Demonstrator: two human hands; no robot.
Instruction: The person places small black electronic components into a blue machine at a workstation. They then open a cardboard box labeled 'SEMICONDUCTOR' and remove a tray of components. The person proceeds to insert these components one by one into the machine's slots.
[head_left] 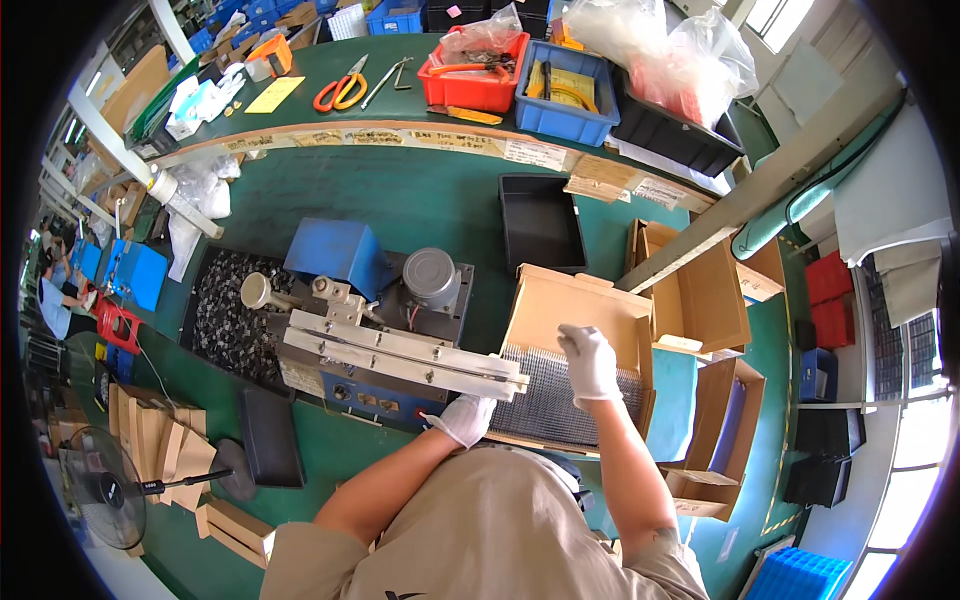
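Note:
My left hand (466, 420), in a white glove, is at the front of a bench machine, under the right end of its long metal rail (400, 352). The rail hides its fingertips. My right hand (590, 362), gloved too, is raised over an open cardboard box (575, 300); its fingers are curled together, and what they hold, if anything, is too small to make out. Close-packed rows of thin grey strips or tubes (545, 405) fill the near part of that box. The machine's blue front panel (375, 398) carries knobs and switches.
Left of the machine, a dark tray (235, 320) holds many small dark parts. Black trays (541, 222) lie behind the box and front left. More cardboard boxes (700, 290) stand right, beside a slanting post (720, 215). The back shelf carries scissors (342, 90) and bins. A fan (105, 487) stands front left.

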